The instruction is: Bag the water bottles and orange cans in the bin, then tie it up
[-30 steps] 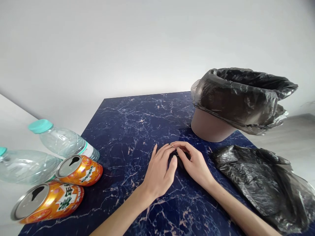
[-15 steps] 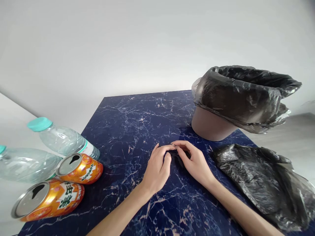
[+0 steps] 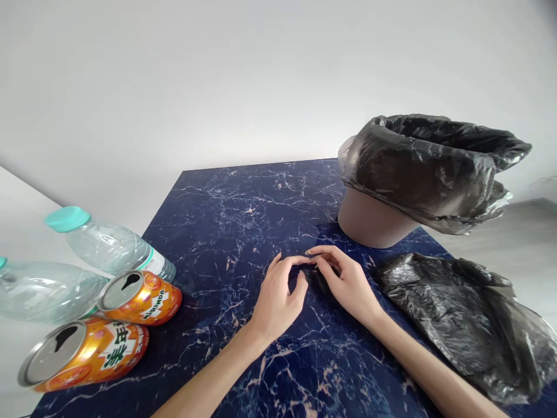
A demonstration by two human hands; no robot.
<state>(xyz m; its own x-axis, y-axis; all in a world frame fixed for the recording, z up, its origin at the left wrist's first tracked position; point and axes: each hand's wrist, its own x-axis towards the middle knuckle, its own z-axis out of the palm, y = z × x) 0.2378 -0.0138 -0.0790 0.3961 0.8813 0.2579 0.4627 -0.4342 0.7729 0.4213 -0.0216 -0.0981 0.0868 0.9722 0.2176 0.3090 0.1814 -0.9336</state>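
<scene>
Marble-patterned dark blue tabletop fills my view, white wall behind it. At its left edge lie two orange cans and two clear bottles; on the right stands a bin lined with a black bag, a loose black bag lying before it. Between my hands I see a small crumpled black piece on the table. My left hand and right hand curl their fingertips narrowly onto it, pinching it.
</scene>
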